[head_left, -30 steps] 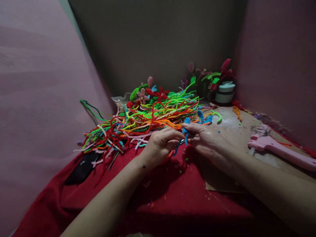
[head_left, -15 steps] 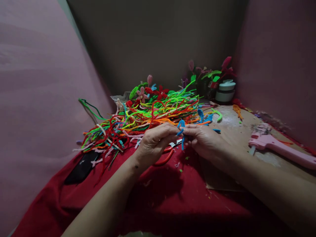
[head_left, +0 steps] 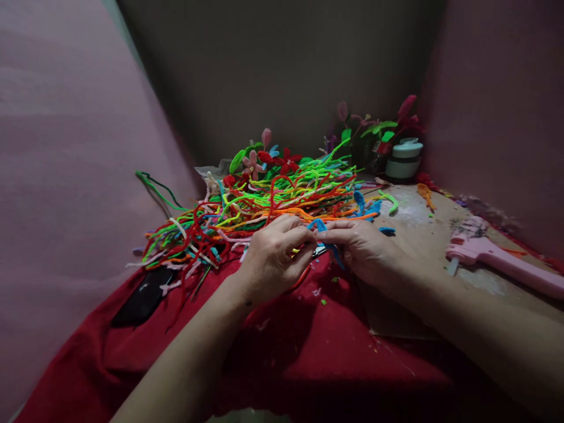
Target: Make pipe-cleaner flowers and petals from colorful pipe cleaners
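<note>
A bent blue pipe cleaner [head_left: 318,225] is pinched between my two hands, with one end hanging down toward the right. My left hand [head_left: 277,249] has thumb and fingers closed on its left side. My right hand [head_left: 363,244] grips it from the right with thumb and forefinger. Behind the hands spreads a heap of coloured pipe cleaners [head_left: 304,191]. Red-handled scissors [head_left: 300,281] lie under the hands, mostly hidden. More blue shaped pieces [head_left: 359,201] rest right of the heap.
A pink glue gun [head_left: 497,258] lies on the board [head_left: 409,235] at right. A black phone [head_left: 143,298] is at left on the red cloth [head_left: 308,352]. Fuzzy flowers [head_left: 286,161] and a lidded jar [head_left: 403,158] stand at the back. An orange piece [head_left: 426,197] lies near the jar.
The blue pipe cleaner has turned, and its lower end now slants right. My left hand has rolled slightly over it, covering more of the scissors. The view has shifted a little.
</note>
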A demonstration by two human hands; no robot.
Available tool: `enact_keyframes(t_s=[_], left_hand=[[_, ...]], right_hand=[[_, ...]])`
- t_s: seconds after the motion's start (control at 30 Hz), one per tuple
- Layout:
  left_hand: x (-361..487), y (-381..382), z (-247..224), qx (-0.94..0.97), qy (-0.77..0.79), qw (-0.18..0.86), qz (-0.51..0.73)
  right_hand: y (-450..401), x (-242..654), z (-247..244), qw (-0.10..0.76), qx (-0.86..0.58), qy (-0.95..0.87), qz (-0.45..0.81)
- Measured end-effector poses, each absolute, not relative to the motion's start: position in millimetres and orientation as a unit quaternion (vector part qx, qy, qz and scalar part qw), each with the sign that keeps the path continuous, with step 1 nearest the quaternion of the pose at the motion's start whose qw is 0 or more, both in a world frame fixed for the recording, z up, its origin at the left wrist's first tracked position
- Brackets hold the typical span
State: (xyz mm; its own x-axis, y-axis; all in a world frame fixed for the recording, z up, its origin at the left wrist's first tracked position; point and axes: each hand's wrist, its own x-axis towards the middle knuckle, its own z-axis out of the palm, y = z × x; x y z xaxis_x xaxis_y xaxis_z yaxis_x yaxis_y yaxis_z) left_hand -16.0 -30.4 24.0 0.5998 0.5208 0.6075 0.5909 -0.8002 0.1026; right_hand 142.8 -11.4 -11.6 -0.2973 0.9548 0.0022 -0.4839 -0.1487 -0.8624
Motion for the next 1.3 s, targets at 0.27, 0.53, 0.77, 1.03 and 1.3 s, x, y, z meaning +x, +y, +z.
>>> enact_keyframes(t_s=[0.27, 0.53, 0.77, 1.03, 1.3], left_hand=[[-14, -29, 16, -0.895, -0.317, 0.142, -0.281], [-6, -32, 8, -0.884, -0.341, 0.224, -0.231], [-9, -35, 18, -0.891, -0.334, 0.128, -0.279], [-6, -34, 11, -0.883, -0.337, 0.197, -0.259], [-2, -37, 7, -0.882, -0.319, 0.283, -0.200]], right_hand=[[-15, 143, -11, 0.499, -0.410, -0.489, 0.586], [-17, 143, -12, 0.504, -0.409, -0.536, 0.540], [-17, 144, -8, 0.490, -0.423, -0.534, 0.544], [-17, 143, -7, 0.492, -0.433, -0.526, 0.542], [-19, 142, -8, 0.491, -0.437, -0.507, 0.558]])
